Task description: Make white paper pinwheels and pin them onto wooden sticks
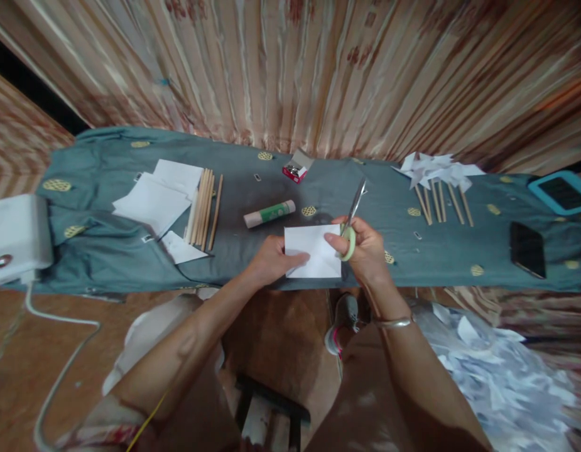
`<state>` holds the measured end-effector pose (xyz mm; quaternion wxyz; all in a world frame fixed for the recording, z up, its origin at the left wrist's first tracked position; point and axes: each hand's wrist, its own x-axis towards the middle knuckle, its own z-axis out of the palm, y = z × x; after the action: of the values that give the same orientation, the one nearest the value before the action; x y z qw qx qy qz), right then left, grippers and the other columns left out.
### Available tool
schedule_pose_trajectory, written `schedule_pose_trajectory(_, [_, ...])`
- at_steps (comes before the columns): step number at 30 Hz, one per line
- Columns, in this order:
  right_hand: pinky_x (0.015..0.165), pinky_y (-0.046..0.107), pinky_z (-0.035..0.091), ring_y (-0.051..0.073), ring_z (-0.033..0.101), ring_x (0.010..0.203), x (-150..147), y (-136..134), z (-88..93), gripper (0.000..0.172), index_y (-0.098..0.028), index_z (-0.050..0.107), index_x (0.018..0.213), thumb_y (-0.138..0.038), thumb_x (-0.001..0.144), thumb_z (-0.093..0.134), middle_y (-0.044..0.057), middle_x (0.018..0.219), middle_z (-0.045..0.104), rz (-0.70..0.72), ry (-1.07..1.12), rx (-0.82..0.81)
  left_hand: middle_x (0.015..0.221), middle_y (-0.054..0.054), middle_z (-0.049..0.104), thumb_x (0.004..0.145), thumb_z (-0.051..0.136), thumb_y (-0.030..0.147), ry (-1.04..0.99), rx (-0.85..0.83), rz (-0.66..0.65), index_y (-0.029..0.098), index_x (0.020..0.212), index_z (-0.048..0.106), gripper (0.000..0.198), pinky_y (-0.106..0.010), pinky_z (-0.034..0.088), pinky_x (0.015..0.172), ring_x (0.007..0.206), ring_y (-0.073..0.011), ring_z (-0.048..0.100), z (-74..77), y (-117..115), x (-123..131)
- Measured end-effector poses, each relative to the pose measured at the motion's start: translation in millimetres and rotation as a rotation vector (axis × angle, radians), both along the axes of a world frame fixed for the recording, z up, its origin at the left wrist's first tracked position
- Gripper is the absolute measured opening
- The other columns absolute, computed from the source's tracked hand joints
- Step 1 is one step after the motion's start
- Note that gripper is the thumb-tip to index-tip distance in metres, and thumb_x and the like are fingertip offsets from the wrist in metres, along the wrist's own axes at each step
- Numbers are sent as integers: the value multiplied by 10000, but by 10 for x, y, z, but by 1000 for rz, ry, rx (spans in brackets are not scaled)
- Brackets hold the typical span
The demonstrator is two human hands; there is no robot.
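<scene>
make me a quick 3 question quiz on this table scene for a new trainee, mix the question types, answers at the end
1. Which hand holds the scissors?
2. True or false: the green-and-white tube stands upright.
3. On the patterned cloth, the black phone lies: a) near the left end, b) in the middle, c) near the right end.

Key
1. The right hand.
2. False; it lies on its side.
3. c

Both forearms [196,333] angle inward, the left hand [270,258] and right hand [366,250] gripping, thumbs [298,258] on top.
</scene>
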<state>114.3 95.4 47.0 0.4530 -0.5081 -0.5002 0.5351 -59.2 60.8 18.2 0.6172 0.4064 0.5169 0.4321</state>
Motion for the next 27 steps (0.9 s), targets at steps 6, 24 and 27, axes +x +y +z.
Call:
schedule_pose_trajectory(6, [477,213,380,74,465,495,87,55,-9,360,-225,616,806,-345,543,831,-87,594,564,-111,42,53,578,26,610,530,762,334,-48,24,16,137,624,705,225,-223,376,562,550,-98,493,-27,30,-15])
schedule_pose_trajectory(24, [601,229,423,78,532,580,36,133,-183,320,-198,618,769,-239,543,841,-91,640,594,-335,293,12,835,-36,741,625,821,362,-396,-16,159,151,877,759,334,-244,520,738,813,-179,663,-13,-25,133])
schedule_pose_trajectory(27, [588,231,421,84,530,576,-80,79,-197,337,-203,615,792,-284,560,845,-86,652,600,-244,281,-18,862,-72,748,683,803,362,-411,-94,224,133,888,732,316,-315,559,784,833,-214,689,-16,-64,253])
